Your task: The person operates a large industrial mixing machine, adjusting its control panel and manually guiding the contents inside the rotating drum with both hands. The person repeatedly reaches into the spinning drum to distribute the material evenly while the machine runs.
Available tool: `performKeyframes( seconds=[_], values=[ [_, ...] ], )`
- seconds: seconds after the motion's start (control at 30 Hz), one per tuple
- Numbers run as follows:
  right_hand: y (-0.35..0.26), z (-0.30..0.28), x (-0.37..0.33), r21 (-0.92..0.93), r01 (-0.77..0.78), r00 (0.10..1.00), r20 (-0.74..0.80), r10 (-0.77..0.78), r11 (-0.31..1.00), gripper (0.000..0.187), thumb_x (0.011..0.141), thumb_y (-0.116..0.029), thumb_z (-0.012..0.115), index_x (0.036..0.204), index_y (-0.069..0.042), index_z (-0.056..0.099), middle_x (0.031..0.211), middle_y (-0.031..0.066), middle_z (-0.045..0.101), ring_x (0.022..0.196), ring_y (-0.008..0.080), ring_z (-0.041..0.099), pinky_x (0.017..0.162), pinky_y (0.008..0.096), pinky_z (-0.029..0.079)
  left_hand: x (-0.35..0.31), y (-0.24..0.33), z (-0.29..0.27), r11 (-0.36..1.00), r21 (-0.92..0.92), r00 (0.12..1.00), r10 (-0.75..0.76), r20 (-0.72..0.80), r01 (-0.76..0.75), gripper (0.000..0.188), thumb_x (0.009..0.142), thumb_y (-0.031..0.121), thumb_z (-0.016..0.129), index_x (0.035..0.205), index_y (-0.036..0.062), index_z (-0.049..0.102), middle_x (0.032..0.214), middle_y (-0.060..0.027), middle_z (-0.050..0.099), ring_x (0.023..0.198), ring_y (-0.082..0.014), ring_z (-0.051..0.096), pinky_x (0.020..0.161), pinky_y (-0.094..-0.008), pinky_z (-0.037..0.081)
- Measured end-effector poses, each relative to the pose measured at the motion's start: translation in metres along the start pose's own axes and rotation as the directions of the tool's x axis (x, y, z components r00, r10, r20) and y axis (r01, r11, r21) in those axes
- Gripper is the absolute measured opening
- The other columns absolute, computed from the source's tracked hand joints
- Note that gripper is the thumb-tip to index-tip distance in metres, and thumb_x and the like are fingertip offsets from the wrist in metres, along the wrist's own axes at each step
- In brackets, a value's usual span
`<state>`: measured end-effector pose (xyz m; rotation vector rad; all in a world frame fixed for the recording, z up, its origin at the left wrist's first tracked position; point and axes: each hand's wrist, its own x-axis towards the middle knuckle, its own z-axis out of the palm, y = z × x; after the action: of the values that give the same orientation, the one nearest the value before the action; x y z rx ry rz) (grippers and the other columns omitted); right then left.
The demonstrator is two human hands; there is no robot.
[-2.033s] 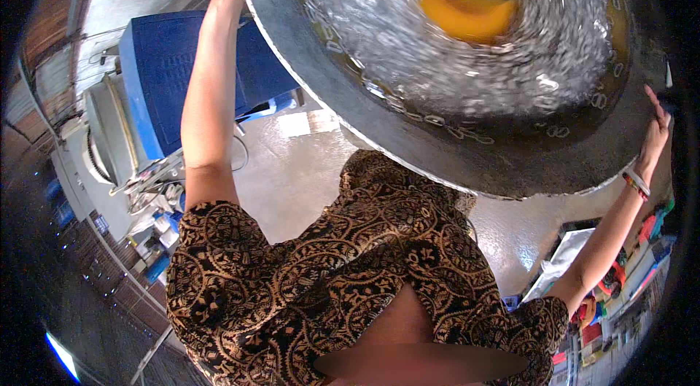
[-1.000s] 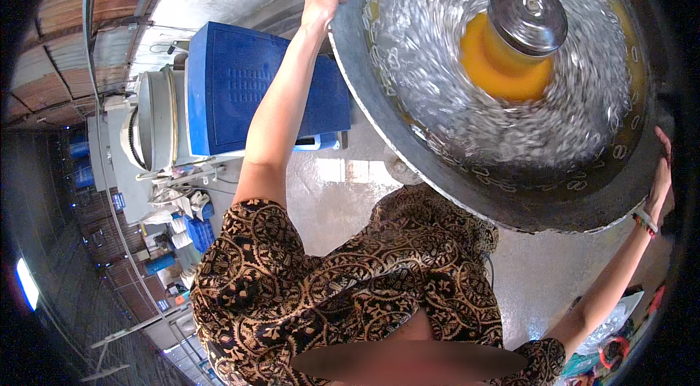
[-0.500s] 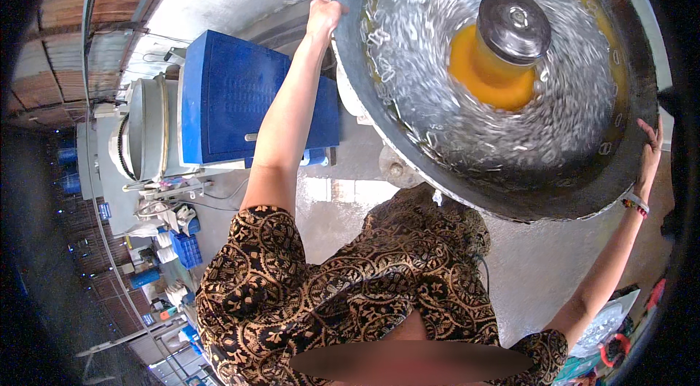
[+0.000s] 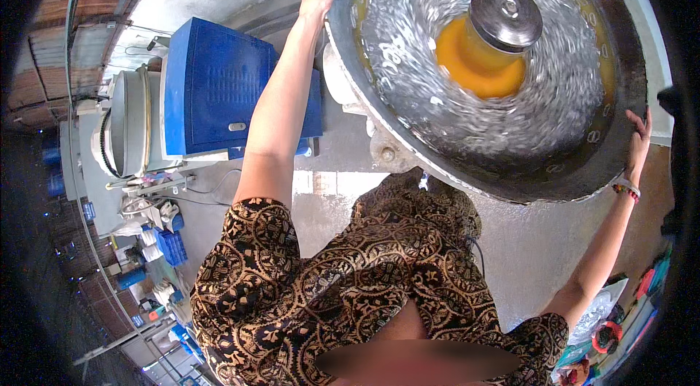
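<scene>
A big round metal bowl (image 4: 445,171), like a vibratory finishing tub, fills the upper right. Small shiny link-shaped metal pieces (image 4: 408,29) lie in it in a ring, many blurred by motion. At its middle rises a yellow-orange column (image 4: 481,58) with a dark metal cap (image 4: 506,16). My left hand (image 4: 317,0) is closed on the rim at the bowl's left, thumb over the edge. On the right side my right hand (image 4: 639,142) holds the rim, its thumb on the inner side and its other fingers partly hidden. Bead bracelets (image 4: 627,189) circle that wrist.
A blue metal cabinet (image 4: 219,91) stands left of my left forearm, beside a grey round tub (image 4: 130,123). Blue crates (image 4: 172,246) and cables lie further down the left. At lower right are clear plastic bags (image 4: 596,313) and a red ring-shaped thing (image 4: 607,337).
The bowl and both hands now appear slightly higher and further left, as does the cabinet, so the whole view has shifted. Pieces in the bowl have changed places. Both hands stay on the rim.
</scene>
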<state>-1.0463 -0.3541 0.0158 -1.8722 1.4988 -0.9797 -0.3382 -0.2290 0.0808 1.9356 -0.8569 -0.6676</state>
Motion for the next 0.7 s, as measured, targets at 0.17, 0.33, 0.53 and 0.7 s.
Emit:
performKeyframes(
  seconds=[0.17, 0.33, 0.53, 0.7],
  values=[
    [-0.005, -0.002, -0.001, -0.018, -0.047, 0.999, 0.015, 0.048, 0.999, 0.067, 0.071, 0.01, 0.029, 0.136, -0.007, 0.026, 0.111, 0.0088, 0.058, 0.108, 0.0172, 0.05, 0.1, 0.0293, 0.03, -0.002, 0.001, -0.001, 0.997, -0.076, 1.0, -0.007, 0.015, 0.008, 0.05, 0.063, -0.008, 0.051, 0.113, 0.0001, 0.053, 0.095, -0.0145, 0.063, 0.082, -0.0237, 0.06, 0.071, -0.0327, 0.048],
    [-0.009, -0.005, -0.006, 0.032, -0.041, 0.999, -0.002, 0.042, 0.999, 0.061, 0.076, 0.007, 0.029, 0.135, -0.006, 0.028, 0.114, 0.0079, 0.057, 0.11, 0.0175, 0.048, 0.099, 0.0282, 0.029, 0.006, -0.007, -0.004, 0.997, -0.072, 0.999, 0.003, 0.035, 0.0, 0.049, 0.065, -0.007, 0.054, 0.113, 0.0033, 0.054, 0.095, -0.0129, 0.063, 0.078, -0.0227, 0.061, 0.069, -0.0335, 0.049],
    [-0.012, -0.004, -0.005, 0.028, -0.092, 0.996, 0.023, 0.092, 0.995, 0.061, 0.069, 0.009, 0.029, 0.129, -0.004, 0.034, 0.118, 0.0111, 0.053, 0.113, 0.0192, 0.047, 0.101, 0.0291, 0.029, 0.01, -0.012, -0.007, 0.999, -0.046, 1.0, 0.009, 0.029, -0.007, 0.05, 0.061, -0.005, 0.055, 0.11, 0.0025, 0.056, 0.092, -0.0122, 0.064, 0.079, -0.0214, 0.061, 0.07, -0.0326, 0.048],
    [-0.02, -0.002, -0.009, 0.06, -0.083, 0.996, -0.024, 0.084, 0.995, 0.051, 0.067, 0.01, 0.028, 0.106, 0.0, 0.06, 0.139, 0.0094, 0.031, 0.125, 0.0177, 0.034, 0.104, 0.0281, 0.023, 0.011, -0.011, -0.009, 1.0, -0.017, 0.999, -0.007, 0.045, 0.008, 0.051, 0.061, -0.005, 0.056, 0.111, 0.0035, 0.055, 0.092, -0.0123, 0.064, 0.08, -0.0217, 0.061, 0.071, -0.0326, 0.048]
  ],
)
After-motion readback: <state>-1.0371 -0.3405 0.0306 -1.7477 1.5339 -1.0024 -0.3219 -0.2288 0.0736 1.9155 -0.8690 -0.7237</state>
